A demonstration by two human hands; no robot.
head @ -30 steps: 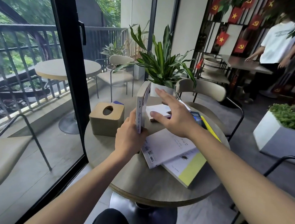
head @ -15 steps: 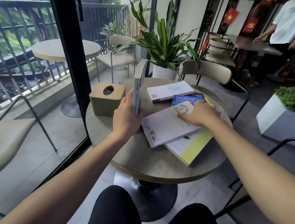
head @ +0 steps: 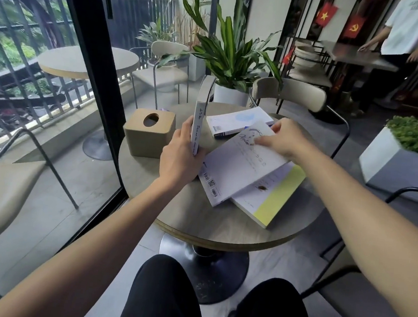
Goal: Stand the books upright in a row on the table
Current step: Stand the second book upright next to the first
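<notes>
1. Nearest the viewer, on the round table, a yellow-edged book is lying flat, well to the right of the upright book; it is being left alone for now and is best kept so until the book above it is cleared.
2. A white book is lying across it, its near left corner just beside the foot of the upright book. The right hand is being pressed on its far edge, fingers curled over the cover; whether the edge is actually being pinched cannot be told.
3. A clean lift is judged to need the far edge being raised first, so that the yellow-edged book below is not being dragged along.
4. The upright book is being held standing on its lower edge, spine toward the viewer, by the left hand, which is closed around its lower part. Steady pressure is advised here, since nothing else is seen propping it.
5. The white book is best being stood directly to the right of the upright book, covers touching.
6. Farther off, to the right of the upright book, a third flat book is lying, awaiting its turn.
7. The tissue box, left of the upright book, is being kept clear of the row.
</notes>
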